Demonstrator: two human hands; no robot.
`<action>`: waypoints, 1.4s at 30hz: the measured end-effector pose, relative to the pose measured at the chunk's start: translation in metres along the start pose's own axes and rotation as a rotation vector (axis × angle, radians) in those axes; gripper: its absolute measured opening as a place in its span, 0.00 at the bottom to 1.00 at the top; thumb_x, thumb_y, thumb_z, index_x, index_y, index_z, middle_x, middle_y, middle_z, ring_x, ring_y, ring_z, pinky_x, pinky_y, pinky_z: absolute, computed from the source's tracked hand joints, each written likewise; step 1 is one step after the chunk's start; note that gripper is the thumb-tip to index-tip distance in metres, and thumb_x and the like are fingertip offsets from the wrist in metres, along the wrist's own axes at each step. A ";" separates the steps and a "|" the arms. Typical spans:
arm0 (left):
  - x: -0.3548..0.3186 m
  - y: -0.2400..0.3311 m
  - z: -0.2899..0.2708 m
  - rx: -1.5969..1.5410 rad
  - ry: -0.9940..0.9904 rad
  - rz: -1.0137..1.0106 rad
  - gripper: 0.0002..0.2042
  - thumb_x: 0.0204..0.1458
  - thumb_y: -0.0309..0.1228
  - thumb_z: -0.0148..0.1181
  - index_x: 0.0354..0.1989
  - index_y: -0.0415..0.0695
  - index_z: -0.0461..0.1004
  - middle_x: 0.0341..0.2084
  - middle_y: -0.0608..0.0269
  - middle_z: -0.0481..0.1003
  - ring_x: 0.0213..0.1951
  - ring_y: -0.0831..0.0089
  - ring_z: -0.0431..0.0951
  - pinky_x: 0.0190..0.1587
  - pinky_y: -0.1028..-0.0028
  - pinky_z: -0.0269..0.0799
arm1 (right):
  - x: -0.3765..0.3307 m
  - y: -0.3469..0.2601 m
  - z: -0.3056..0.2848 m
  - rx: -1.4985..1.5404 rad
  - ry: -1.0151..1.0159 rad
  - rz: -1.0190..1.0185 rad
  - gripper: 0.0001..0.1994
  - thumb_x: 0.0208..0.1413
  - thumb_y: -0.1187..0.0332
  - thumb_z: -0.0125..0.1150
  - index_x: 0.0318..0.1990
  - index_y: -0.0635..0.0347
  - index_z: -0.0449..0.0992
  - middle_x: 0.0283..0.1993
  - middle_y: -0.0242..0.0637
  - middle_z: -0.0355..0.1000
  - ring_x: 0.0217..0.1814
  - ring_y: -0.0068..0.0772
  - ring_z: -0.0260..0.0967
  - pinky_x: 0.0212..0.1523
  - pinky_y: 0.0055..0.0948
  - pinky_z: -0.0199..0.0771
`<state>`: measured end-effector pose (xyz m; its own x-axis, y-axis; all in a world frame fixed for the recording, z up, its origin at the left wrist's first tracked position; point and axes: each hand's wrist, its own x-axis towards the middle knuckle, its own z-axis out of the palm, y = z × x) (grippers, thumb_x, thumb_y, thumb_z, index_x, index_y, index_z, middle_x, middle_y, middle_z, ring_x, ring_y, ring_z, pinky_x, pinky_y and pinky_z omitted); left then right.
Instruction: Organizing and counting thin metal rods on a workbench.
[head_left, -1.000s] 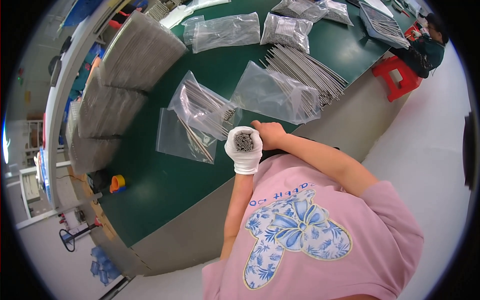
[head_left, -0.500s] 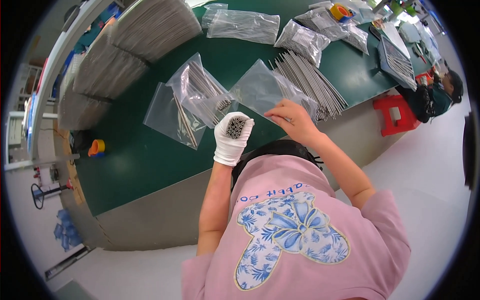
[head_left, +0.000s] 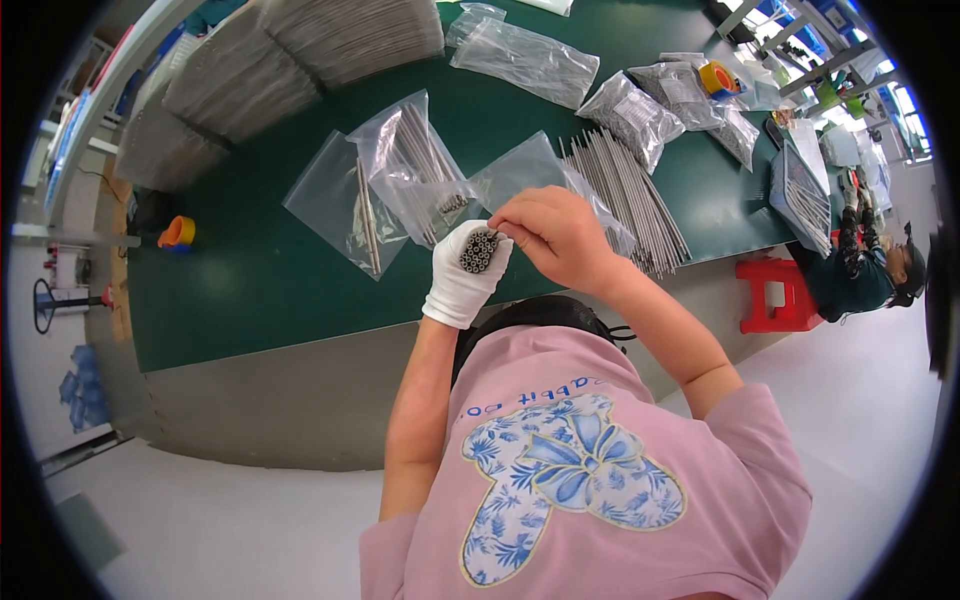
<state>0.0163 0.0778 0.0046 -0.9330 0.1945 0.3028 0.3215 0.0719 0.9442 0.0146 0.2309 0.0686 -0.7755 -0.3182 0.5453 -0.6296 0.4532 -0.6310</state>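
My left hand (head_left: 467, 275), in a white glove, is wrapped round a bundle of thin metal tubes (head_left: 478, 251), their hollow ends pointing up at me. My bare right hand (head_left: 555, 238) is closed in a pinch at the bundle's right edge; what its fingertips hold is too small to make out. Just beyond lie clear plastic bags: one (head_left: 318, 200) with a few rods in it, and another (head_left: 385, 150) with several tubes. A third clear bag (head_left: 515, 170) lies partly behind my right hand, beside a spread pile of loose metal tubes (head_left: 640, 205).
The green table (head_left: 260, 290) carries stacked grey sheets (head_left: 240, 85), tape rolls (head_left: 177, 233), an empty-looking clear bag (head_left: 525, 65) and filled silvery bags (head_left: 632, 115). At right stand a blue tray of tubes (head_left: 800, 200) and a red stool (head_left: 780, 295); a co-worker (head_left: 865, 275) sits there.
My right hand has moved left, from beside the bundle to its edge, and its fingers now touch there. My left hand still holds the tubes. The view has shifted slightly.
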 end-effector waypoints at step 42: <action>-0.001 -0.001 -0.002 0.072 0.068 0.110 0.08 0.41 0.23 0.62 0.29 0.41 0.70 0.21 0.59 0.71 0.23 0.63 0.72 0.29 0.72 0.68 | 0.011 -0.004 0.005 -0.164 0.012 -0.115 0.05 0.43 0.74 0.61 0.29 0.56 0.71 0.24 0.34 0.70 0.23 0.39 0.66 0.25 0.33 0.63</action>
<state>0.0169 0.0761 0.0039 -0.8996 0.1386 0.4140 0.4305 0.1240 0.8940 0.0085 0.2208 0.0745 -0.6979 -0.3660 0.6156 -0.6970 0.5448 -0.4663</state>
